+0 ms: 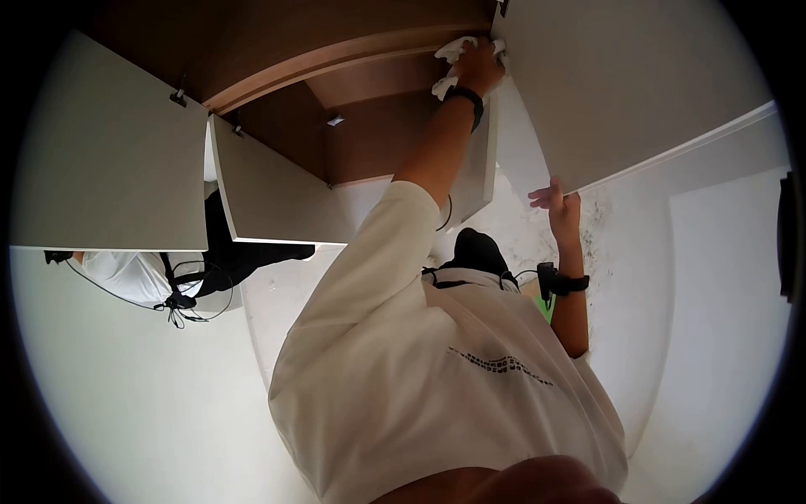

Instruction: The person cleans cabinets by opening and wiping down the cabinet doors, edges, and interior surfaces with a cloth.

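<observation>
White cloth [454,50] is gripped in the left hand [480,69] at the open cabinet's [369,134] far right end, work apparently under way, its remainder unclear, as the right hand [566,220], fingers slightly spread, meets the gray door [638,92].

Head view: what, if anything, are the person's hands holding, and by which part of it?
The left hand holds a white cloth by its bunched middle; the right hand is at a cabinet door, grip unclear.

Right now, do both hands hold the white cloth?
No, only the left hand holds the cloth; the right hand is at a cabinet door.
</observation>
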`<state>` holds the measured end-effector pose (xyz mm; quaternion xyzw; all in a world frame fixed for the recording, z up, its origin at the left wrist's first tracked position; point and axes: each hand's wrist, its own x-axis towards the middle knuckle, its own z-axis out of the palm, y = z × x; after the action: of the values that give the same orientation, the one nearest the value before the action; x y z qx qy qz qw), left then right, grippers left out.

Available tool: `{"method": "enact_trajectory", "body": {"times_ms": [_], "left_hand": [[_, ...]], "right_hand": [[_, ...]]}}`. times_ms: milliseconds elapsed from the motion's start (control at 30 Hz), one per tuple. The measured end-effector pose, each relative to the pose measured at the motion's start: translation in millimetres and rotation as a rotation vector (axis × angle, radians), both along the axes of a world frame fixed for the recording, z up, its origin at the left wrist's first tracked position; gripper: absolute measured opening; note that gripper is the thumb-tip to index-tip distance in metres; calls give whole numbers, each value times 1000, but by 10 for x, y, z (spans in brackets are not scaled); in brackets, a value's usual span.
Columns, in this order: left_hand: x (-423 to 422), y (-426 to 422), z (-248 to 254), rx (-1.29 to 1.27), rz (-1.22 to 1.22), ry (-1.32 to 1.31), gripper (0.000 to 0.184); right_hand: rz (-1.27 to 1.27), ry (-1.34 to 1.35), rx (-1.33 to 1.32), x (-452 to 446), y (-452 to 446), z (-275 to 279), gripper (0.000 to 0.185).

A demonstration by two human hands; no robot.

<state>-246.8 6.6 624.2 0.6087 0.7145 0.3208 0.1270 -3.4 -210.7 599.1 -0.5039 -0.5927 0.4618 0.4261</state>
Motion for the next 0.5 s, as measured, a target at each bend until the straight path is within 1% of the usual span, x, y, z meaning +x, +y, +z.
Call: {"method": "enact_trajectory", "body": {"times_ms": [133,233,333,433,500], "left_hand": [[-42,70,-251,-35,-24,-59,69],[-80,-45,-292,-72,-132,26,68],[-139,-375,-153,-138,-200,45,65],[-209,-664,-226,-153,-253,20,60],[-242,-991,-230,-112,-320,-13,52]], "right_hand": [[-10,39,9,23,20,-42,44],[-9,11,-6,33,20,-18,43],[-4,10,-6,43,19,-48,43],[-5,1,-1,27,14,-54,43],[-17,-6,8,30,22,-36,44]]}}
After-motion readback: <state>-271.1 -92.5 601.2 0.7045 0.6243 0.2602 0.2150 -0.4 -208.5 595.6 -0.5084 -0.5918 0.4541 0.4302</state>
